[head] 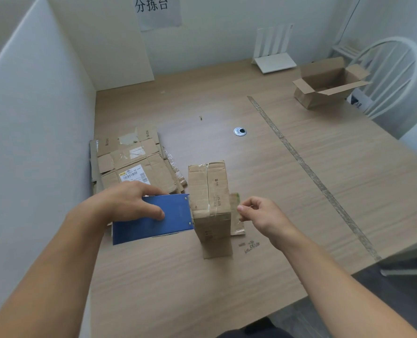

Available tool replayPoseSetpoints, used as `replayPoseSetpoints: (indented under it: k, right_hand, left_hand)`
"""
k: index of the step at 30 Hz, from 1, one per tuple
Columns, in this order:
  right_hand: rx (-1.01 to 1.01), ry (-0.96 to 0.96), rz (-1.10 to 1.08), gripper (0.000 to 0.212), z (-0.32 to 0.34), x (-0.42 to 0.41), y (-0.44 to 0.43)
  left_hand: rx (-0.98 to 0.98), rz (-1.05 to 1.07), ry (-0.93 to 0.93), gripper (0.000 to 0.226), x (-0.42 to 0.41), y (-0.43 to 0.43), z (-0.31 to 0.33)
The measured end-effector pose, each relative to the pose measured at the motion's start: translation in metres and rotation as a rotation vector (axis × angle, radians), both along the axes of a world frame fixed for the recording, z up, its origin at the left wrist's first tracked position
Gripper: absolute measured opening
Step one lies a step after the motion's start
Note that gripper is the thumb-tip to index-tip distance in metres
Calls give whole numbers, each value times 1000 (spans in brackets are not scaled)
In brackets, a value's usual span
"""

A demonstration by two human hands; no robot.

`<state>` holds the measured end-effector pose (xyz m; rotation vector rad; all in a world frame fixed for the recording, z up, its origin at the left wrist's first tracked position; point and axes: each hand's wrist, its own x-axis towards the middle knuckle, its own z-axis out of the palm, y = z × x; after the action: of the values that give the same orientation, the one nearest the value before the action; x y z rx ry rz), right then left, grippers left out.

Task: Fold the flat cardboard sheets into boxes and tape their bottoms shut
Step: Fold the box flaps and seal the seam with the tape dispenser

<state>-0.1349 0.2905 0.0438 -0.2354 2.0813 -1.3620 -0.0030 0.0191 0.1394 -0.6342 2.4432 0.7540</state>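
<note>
Wooden table (324, 181), white walls (44, 118)

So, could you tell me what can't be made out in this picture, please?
Head view only:
- The tape roll: hidden inside the dispenser under the left hand.
- The box underside: faces the table.
- The tape at the right hand: clear, edges barely show.
- The stack label: print too small; lower sheets covered, count unclear.
- The far box inside: mostly behind its near wall.

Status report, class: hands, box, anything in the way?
Left hand grips blue tape dispenser against box. Right hand pinches tape. Flat sheets stacked behind, clear of box.
</note>
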Motion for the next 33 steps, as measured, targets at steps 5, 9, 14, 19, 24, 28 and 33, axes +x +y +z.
replayPoseSetpoints:
  k: [5,9,14,19,24,28,33]
  right_hand:
    - [-52,-189,-20,12,-9,6,-3]
    - [10,-112,-39,22,-20,9,1]
    - [23,189,-33,22,-23,22,4]
    - [-99,30,-73,23,-23,29,4]
    - [-165,-9,-181,21,-22,33,-7]
    - [-64,213,-113,20,-30,28,-5]
    - [4,467,-48,24,-34,22,-3]
  left_hand:
    - [46,-1,-19,32,-9,9,-9]
    - [51,13,-37,41,-11,9,-9]
    - [50,23,-34,41,-10,12,-13]
    - [35,46,-11,38,-8,15,-13]
    - [32,32,-12,35,-9,16,-12]
    - [47,38,1,31,-9,16,-14]
    - [41,16,-6,38,-13,17,-14]
